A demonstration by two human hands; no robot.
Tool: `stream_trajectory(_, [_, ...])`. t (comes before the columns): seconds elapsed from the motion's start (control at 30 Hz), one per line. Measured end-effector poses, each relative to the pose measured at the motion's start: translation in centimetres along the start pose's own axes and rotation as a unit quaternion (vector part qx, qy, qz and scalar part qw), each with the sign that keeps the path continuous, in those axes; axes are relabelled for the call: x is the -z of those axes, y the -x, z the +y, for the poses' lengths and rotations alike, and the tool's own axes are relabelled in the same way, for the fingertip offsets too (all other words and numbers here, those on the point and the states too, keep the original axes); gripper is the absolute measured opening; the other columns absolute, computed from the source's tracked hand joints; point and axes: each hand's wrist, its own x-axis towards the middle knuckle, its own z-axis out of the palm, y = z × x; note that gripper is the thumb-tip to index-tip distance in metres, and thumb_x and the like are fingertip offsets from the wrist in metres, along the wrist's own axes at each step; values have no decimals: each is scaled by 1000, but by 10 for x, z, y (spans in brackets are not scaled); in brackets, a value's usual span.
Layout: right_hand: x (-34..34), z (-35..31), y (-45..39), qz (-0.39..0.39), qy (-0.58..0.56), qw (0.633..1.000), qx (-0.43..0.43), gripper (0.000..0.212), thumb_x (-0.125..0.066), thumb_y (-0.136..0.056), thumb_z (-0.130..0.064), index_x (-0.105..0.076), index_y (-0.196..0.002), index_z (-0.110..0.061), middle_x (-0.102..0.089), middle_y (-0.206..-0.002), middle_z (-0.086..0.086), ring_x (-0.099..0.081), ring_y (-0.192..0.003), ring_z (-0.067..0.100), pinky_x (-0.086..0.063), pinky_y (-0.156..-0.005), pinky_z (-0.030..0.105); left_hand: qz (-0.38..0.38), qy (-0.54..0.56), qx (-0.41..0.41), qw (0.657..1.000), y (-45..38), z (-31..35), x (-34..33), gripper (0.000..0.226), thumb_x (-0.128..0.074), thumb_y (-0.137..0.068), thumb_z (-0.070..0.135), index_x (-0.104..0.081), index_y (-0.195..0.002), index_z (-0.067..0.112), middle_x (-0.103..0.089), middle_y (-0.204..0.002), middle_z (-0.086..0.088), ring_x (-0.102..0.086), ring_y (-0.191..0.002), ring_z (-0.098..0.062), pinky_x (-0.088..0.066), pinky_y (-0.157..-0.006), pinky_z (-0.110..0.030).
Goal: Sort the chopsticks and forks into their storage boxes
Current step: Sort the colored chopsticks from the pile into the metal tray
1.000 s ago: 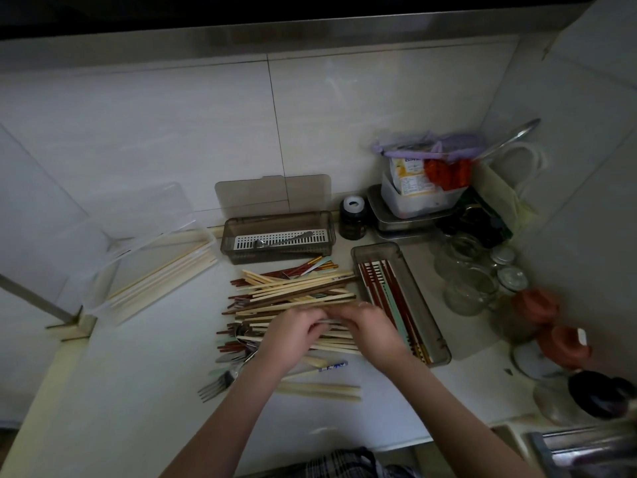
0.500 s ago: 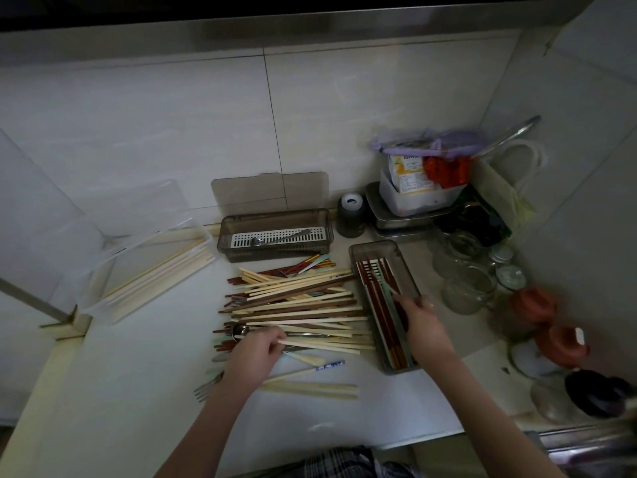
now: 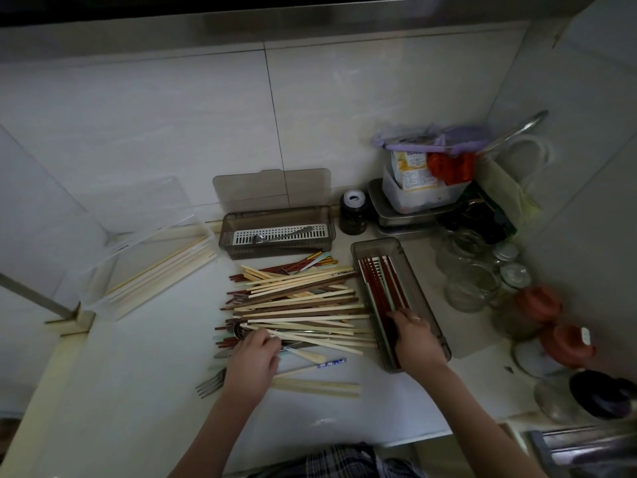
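Head view: right hand (image 3: 413, 339) is in the grey tray (image 3: 437, 326) right of the pile, fingers curled on the red chopsticks (image 3: 374, 281) lying inside. Left hand (image 3: 253, 357) sits at the near-left edge of the mixed chopstick pile (image 3: 300, 305) on the counter (image 3: 138, 391), fingertips pinching a pale stick. Fork (image 3: 210, 382) lies just left of that wrist. Smoked box (image 3: 275, 232) with a spoon sits behind the pile.

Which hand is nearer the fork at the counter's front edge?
Left. The left hand sits right beside the fork; the right hand is across the pile, in the grey box.
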Motion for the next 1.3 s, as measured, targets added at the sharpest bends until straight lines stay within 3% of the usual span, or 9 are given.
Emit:
stream_trajectory(0.23, [4,-3,2,-18,3,1000,8,57,-40,-88,-2,-40,-140,-25,-33,-149,0,-34,-130,26,-37,-105,44,-8,44,51,998,1,-5,-5,20,-76,-68,10,-61,-79,18,-57,-90,-1,-57,-83,-26,-48,-70,-37])
stream_trajectory(0.43, [5,-14,7,21,-4,1000,5,53,-37,-90,-5,-42,-137,-28,-38,-147,-1,-33,-132,26,-25,-111,47,-36,59,38,997,-2,-7,-7,18,-72,-77,21,-64,-93,20,-49,-105,2,-49,-100,-19,-42,-86,-36])
stream_trajectory(0.67, [3,-28,11,49,-2,999,13,49,-38,-92,-8,-41,-136,-28,-40,-144,-1,-30,-134,23,-17,-113,47,-42,41,12,998,-1,-9,-7,12,-70,-78,25,-61,-80,17,-49,-102,2,-51,-93,-17,-41,-80,-30])
stream_trajectory(0.8, [5,-30,16,85,-30,996,11,51,-39,-90,-6,-40,-137,-27,-43,-142,-1,-31,-134,23,-15,-114,47,-34,-53,-41,997,3,-7,-13,35,-89,-53,28,-57,-67,23,-54,-83,5,-53,-78,-11,-50,-60,-27])
stream_trajectory(0.87, [7,-33,18,126,-41,991,21,51,-41,-88,-4,-44,-135,-25,-47,-139,0,-35,-131,24,-15,-113,47,-3,-68,-68,995,4,-5,-16,36,-87,-54,28,-55,-71,24,-55,-79,7,-54,-73,-10,-49,-57,-24])
stream_trajectory(0.97, [5,-40,18,187,-55,979,61,46,-44,-83,-3,-54,-125,-20,-55,-128,4,-43,-122,29,-23,-108,51,33,-64,-91,993,-1,-1,-7,21,-63,-78,31,-42,-79,28,-57,-68,12,-53,-63,-7,-38,-59,-17])
stream_trajectory(1.07, [0,-53,18,197,-91,967,135,39,-44,-85,-9,-57,-121,-20,-58,-120,2,-49,-116,24,-35,-102,46,54,-45,-103,992,-12,8,7,33,-78,-70,24,-45,-78,24,-57,-57,8,-54,-52,-8,-32,-56,-17])
stream_trajectory(1.17, [-3,-76,21,154,-131,951,235,36,-51,-91,-6,-56,-124,-20,-61,-118,-1,-53,-112,15,-45,-96,36,89,-7,-123,988,-21,22,20,17,-62,-82,24,-45,-81,22,-57,-64,7,-54,-58,-14,-34,-57,-22])
stream_trajectory(1.3, [-9,-93,20,50,-143,939,308,30,-48,-92,-29,-64,-116,-22,-70,-108,2,-62,-99,18,-50,-86,35,118,-24,-145,982,-32,41,29,11,-44,-83,33,-39,-81,24,-57,-66,9,-56,-65,-12,-39,-61,-22])
